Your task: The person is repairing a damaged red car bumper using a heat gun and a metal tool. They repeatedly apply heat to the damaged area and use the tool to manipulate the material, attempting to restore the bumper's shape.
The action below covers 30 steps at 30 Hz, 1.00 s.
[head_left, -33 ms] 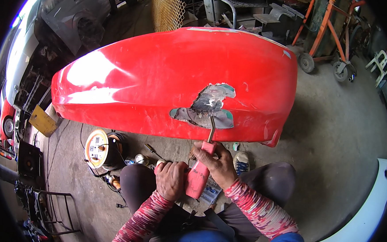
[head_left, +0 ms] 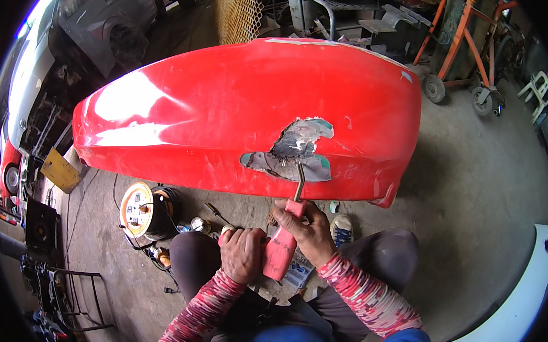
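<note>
A red curved body panel (head_left: pixel 216 92), probably a bumper, spans the middle, with a ragged damaged area (head_left: pixel 298 135) showing grey and green beneath. A bent metal tip (head_left: pixel 299 182) from a pink hand tool (head_left: pixel 278 253) reaches onto the lower damaged patch. My right hand (head_left: pixel 308 232) is closed round the tool's upper body, thumb across it. My left hand (head_left: pixel 241 253) is closed just left of the tool's lower body, against it; what its fingers wrap round is hidden.
An orange-rimmed cable reel (head_left: pixel 137 209) and cords lie left of my legs, a small tray (head_left: pixel 297 276) between them. A white panel (head_left: pixel 491 316) is lower right. Behind are a grey car (head_left: pixel 95 9), yellow mesh (head_left: pixel 236 12), an orange wheeled stand (head_left: pixel 457 50) and a plastic chair (head_left: pixel 536 93).
</note>
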Each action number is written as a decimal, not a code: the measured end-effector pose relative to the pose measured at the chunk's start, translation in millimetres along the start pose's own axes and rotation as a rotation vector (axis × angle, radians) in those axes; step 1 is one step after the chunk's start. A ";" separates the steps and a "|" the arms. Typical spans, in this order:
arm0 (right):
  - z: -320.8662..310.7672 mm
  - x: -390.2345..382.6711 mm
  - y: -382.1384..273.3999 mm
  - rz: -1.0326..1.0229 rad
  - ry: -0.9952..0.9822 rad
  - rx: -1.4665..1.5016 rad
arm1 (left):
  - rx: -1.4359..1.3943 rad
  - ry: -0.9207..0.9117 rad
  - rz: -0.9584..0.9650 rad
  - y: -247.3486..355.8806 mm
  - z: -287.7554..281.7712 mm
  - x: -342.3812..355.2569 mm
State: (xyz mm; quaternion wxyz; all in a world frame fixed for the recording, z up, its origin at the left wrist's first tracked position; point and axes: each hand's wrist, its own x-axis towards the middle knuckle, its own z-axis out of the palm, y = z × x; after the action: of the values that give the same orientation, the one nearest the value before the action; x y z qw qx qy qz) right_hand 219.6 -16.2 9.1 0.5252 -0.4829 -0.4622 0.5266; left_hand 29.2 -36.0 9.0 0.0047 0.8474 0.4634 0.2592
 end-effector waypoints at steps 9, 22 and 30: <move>1.4 5.9 1.2 0.057 0.016 0.010 | 0.005 -0.022 -0.002 -4.3 1.4 6.3; 1.9 4.9 -5.8 0.062 0.012 0.076 | -0.070 -0.047 0.027 -6.9 6.7 3.1; 1.5 4.8 -3.6 0.073 0.032 0.074 | -0.090 -0.053 0.038 -7.6 14.1 1.9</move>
State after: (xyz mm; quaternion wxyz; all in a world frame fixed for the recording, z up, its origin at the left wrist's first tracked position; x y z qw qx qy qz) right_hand 218.6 -11.3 12.7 0.5304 -0.4884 -0.4160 0.5542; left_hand 30.4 -26.9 -4.2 0.0500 0.8614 0.4349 0.2574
